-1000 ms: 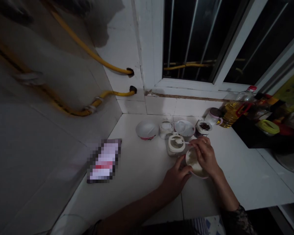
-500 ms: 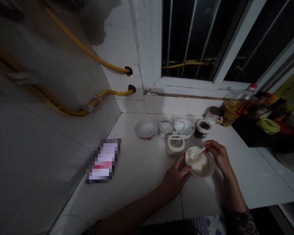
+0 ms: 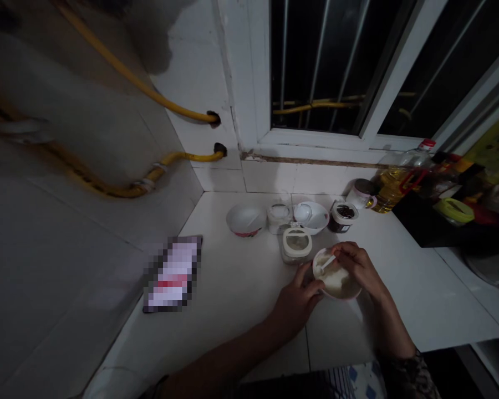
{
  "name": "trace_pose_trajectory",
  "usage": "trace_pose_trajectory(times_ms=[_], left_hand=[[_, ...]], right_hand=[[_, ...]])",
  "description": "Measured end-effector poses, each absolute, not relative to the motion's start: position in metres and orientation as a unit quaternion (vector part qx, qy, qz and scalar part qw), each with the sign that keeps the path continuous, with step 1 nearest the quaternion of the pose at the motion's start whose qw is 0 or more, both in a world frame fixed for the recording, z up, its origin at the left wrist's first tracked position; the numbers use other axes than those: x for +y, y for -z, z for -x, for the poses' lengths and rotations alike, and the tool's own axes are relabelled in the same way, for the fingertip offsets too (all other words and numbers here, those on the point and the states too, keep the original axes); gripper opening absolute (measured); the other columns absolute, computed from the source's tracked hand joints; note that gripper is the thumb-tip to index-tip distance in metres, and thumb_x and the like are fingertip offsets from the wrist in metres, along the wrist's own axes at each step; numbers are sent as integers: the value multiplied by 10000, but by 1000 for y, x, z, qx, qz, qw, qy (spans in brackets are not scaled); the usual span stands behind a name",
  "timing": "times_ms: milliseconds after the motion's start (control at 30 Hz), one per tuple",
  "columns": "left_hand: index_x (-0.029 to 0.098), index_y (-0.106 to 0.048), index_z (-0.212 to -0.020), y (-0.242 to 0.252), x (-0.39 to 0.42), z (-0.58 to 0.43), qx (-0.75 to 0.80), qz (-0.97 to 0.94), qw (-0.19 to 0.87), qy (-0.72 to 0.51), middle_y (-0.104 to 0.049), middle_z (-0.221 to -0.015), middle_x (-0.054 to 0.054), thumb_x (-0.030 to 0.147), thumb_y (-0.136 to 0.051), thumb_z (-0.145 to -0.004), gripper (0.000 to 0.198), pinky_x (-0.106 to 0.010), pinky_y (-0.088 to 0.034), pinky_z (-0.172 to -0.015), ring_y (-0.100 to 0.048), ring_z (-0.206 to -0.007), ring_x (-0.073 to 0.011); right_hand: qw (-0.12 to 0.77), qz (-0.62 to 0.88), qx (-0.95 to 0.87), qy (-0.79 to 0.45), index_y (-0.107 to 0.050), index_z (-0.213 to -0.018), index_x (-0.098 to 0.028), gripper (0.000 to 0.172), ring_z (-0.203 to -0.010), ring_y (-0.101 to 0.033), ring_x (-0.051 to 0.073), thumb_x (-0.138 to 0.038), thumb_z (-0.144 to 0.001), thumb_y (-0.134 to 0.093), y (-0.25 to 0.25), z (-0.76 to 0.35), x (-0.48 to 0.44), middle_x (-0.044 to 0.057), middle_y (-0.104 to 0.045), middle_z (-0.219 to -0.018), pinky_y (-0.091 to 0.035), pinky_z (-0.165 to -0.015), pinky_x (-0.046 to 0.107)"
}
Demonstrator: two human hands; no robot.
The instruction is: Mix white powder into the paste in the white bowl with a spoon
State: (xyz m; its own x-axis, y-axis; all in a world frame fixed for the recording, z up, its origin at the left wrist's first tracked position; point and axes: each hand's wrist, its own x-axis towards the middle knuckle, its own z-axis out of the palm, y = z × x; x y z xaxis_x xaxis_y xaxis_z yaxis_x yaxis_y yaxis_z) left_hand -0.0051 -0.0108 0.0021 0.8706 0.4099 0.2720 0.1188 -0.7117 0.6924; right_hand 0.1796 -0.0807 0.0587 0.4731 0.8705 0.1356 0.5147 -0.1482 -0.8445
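My left hand (image 3: 301,293) grips the left rim of a bowl (image 3: 347,292), which holds a white, powdery or pasty substance (image 3: 335,278). Between the fingers of my right hand (image 3: 355,263) is the handle of a small white spoon (image 3: 326,264); its head dips into the bowl near the far left wall. Just beyond the bowl stands a clear jar with a white-rimmed lid (image 3: 297,244). My right hand hides part of the bowl's far right rim.
Behind are an empty-looking bowl (image 3: 246,219), a white-lidded jar (image 3: 279,216), a bowl with a white piece inside (image 3: 318,219), a dark-filled jar (image 3: 343,216) and a mug (image 3: 361,194). An oil bottle (image 3: 388,188) stands right. A blurred phone-like object (image 3: 172,274) lies left.
My right hand has moved left over the bowl, bringing the spoon's head closer to the left inner wall. The left hand keeps its hold on the rim.
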Motion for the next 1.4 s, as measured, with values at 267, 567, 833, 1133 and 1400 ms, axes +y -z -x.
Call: trace_pose_trajectory(times_ms=[267, 567, 833, 1133, 1400], left_hand=[[214, -589, -995, -3, -11, 5, 141, -898, 360, -212, -331, -1409, -100, 112, -561, -840, 188, -375, -522, -869, -621, -947, -187], [223, -595, -1001, -3, -10, 5, 147, -896, 364, -206, -334, -1412, -78, 122, -571, -840, 192, -369, -518, -887, -623, -957, -182], [221, -595, -991, -5, -11, 5, 145, -899, 358, -205, -341, -1400, -84, 111, -573, -839, 188, -367, -524, -876, -620, -959, -179], [206, -599, -980, -6, -11, 5, 136, -896, 365, -214, -341, -1397, -91, 93, -569, -835, 186, -364, -526, -877, -623, -955, -183], [206, -594, -1003, -5, -11, 5, 137, -898, 359, -214, -345, -1386, -98, 80, -584, -827, 217, -361, -529, -872, -618, -956, -183]], right_hand=[[498, 717, -408, -267, -648, -707, -189, 179, -578, -516, 151, -354, -745, -588, -58, -179, -79, -5, -584, -586, -388, -553, 252], [534, 733, -350, -235, -625, -696, -192, 191, -539, -509, 160, -383, -692, -612, -65, -186, -82, -12, -590, -514, -368, -564, 271], [599, 708, -286, -241, -635, -646, -195, 156, -501, -490, 155, -348, -618, -640, -68, -192, -81, -17, -572, -442, -386, -618, 297], [630, 691, -236, -264, -658, -627, -184, 120, -491, -508, 149, -294, -579, -653, -60, -199, -81, -16, -571, -435, -377, -633, 297], [623, 696, -237, -267, -661, -637, -184, 137, -503, -521, 156, -306, -574, -664, -60, -197, -80, -13, -581, -458, -378, -643, 304]])
